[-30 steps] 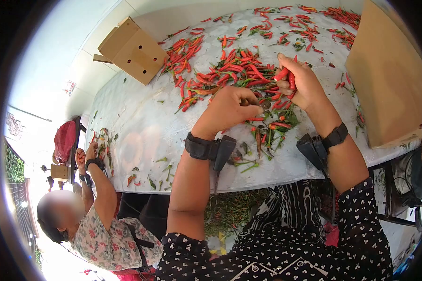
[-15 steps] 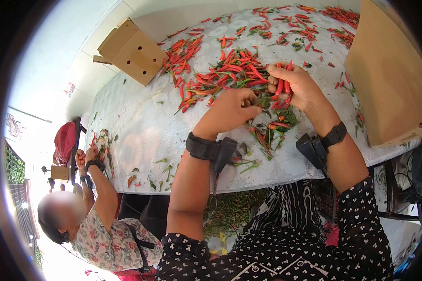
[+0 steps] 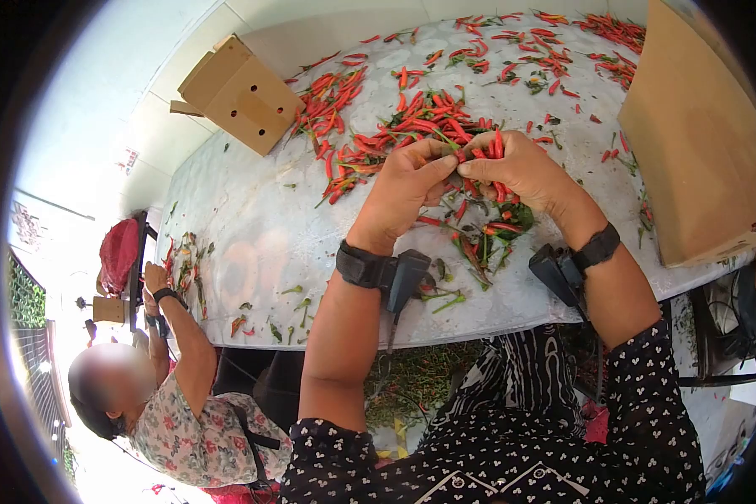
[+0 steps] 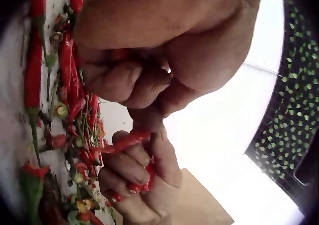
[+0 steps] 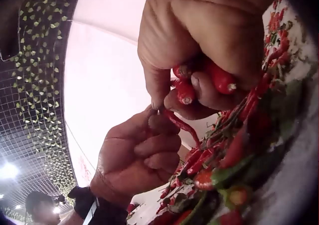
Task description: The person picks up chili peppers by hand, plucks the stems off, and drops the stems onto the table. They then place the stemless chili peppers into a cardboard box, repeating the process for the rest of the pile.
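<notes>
Over the chili pile, my two hands meet fingertip to fingertip. My right hand (image 3: pixel 525 172) holds several red chili peppers (image 5: pixel 219 78) in its curled fingers, their cut-looking pale ends showing in the right wrist view. One more red chili (image 5: pixel 185 126) sticks out where the right thumb meets the left fingertips. My left hand (image 3: pixel 412 181) pinches at the end of that chili with thumb and forefinger; its stem is hidden by the fingers. Just below the hands lie loose chilies and green stems (image 3: pixel 483 244) on the table.
A heap of red chilies (image 3: pixel 420 118) spreads across the plastic-covered table (image 3: pixel 244 193). One cardboard box (image 3: pixel 244 97) stands at the back left, a larger box (image 3: pixel 697 143) at the right. Another person (image 3: pixel 185 420) works at the left edge, beside scattered stems (image 3: pixel 302 307).
My right hand has moved left with its chilies and turned toward the left hand. The left hand has risen slightly, and the fingertips of both now meet at one chili.
</notes>
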### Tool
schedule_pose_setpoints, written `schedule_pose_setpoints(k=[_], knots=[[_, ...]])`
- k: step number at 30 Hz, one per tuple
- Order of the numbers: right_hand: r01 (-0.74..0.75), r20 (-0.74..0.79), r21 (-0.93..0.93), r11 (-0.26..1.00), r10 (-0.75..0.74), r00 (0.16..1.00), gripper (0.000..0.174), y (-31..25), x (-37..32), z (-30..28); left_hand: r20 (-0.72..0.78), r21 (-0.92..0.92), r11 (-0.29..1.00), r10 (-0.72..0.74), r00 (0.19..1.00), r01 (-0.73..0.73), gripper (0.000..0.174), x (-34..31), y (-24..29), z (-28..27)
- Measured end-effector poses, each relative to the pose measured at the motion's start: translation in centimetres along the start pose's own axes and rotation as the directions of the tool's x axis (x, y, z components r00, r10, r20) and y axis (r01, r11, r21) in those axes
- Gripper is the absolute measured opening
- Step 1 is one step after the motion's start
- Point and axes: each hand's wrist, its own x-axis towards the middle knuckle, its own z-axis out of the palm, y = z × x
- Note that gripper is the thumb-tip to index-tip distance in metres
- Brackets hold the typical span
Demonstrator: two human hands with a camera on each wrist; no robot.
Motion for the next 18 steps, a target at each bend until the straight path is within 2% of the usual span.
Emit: schedule_pose_setpoints(k=[3,5,8,11,13,14,16,18], knots=[[0.023,0.001,-0.040,0.999,-0.023,1.000,0.016,0.3,0.2,-0.5,-0.052,-0.026,0.999,0.023,0.998,-0.025,0.011,0.0,0.2,0.1],[0.019,0.043,0.094,0.995,-0.023,0.999,0.015,0.5,0.2,-0.7,-0.097,-0.050,0.997,0.046,0.994,-0.051,0.013,-0.1,0.3,0.1],[-0.026,0.077,0.029,0.999,0.023,0.997,0.014,0.5,0.2,-0.6,-0.123,-0.027,0.996,0.079,0.989,-0.083,0.014,-0.1,0.3,0.0],[-0.049,0.100,0.069,0.996,0.042,0.994,0.015,0.5,0.0,-0.2,-0.116,0.054,0.992,0.120,0.986,-0.114,0.015,-0.1,0.3,0.3],[-0.052,0.103,0.043,0.998,0.048,0.994,0.015,0.3,-0.1,-0.2,-0.147,0.208,0.969,0.166,0.975,-0.134,0.012,-0.2,0.4,0.5],[-0.055,0.107,0.017,0.998,0.053,0.993,0.015,0.2,-0.2,-0.1,-0.148,0.208,0.969,0.166,0.975,-0.133,0.012,-0.2,0.4,0.6],[-0.042,0.065,-0.032,0.999,0.045,0.997,0.015,0.0,-0.3,0.3,-0.158,0.483,0.862,0.257,0.953,-0.152,0.009,-0.2,0.4,0.8],[-0.033,0.023,-0.082,0.996,0.035,0.999,0.016,-0.1,-0.3,0.5,-0.143,0.493,0.851,0.283,0.948,-0.180,0.011,-0.1,0.2,0.7]])
